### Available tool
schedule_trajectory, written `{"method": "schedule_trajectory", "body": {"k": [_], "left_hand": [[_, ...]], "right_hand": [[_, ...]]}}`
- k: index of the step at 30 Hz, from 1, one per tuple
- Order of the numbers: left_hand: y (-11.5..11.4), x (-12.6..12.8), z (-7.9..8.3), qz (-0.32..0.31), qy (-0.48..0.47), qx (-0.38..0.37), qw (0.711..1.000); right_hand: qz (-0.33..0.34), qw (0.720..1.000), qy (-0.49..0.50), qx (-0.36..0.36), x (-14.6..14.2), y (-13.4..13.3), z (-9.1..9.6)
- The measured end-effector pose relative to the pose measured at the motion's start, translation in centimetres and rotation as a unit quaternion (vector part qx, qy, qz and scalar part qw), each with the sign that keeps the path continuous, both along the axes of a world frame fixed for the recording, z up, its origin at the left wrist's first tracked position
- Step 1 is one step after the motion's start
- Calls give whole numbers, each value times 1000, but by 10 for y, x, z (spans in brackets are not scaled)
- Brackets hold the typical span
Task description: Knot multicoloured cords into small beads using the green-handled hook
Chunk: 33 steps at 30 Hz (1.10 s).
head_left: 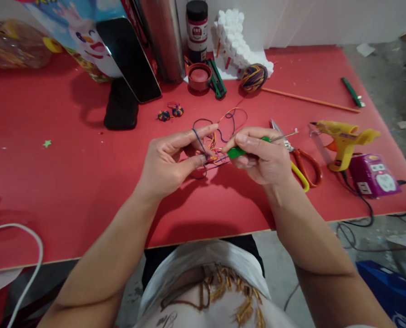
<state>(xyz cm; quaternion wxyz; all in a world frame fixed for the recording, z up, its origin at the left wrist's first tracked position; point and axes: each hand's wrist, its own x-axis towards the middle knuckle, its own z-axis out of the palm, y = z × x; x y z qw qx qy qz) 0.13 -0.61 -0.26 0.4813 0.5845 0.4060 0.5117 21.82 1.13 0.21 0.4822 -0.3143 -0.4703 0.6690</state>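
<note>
My left hand [170,157] pinches a small piece of multicoloured crochet work [212,157] between thumb and fingers, with the yarn strand [223,120] looped over its raised index finger. My right hand [262,155] grips a green-handled crochet hook [239,152], whose tip points left into the work. The strand trails back across the red table [69,159] to a multicoloured yarn ball [254,77]. Two small finished yarn pieces [170,113] lie behind my left hand.
Red and yellow scissors [301,166], a yellow glue gun [342,139] and a purple power socket [373,175] lie to the right. A phone [129,59], a steel flask [164,38], a jar [196,29], a white foam block [239,45] and a wooden stick [308,99] sit behind.
</note>
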Motion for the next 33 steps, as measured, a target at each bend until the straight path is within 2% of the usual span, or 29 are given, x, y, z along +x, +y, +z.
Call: {"method": "schedule_trajectory", "body": {"k": [3, 10, 14, 17, 21, 28, 33], "left_hand": [[0, 1, -2, -20, -26, -10, 999], [1, 8, -5, 18, -92, -16, 995], [-4, 12, 0, 25, -134, -58, 989], [-7, 13, 2, 24, -144, -75, 986], [-7, 12, 1, 27, -148, -64, 987], [-5, 14, 1, 71, -120, -43, 989], [-8, 13, -2, 62, -102, -23, 993]], "right_hand": [[25, 1000, 12, -6, -3, -4, -1], [-10, 995, 49, 87, -13, -14, -5], [-54, 994, 87, 39, -24, -13, -7], [-57, 995, 81, 15, -28, -10, -9], [-40, 995, 87, 9, -27, -9, -12], [-21, 997, 77, -11, -26, -10, -13], [-31, 996, 86, -5, -26, -11, -11]]}}
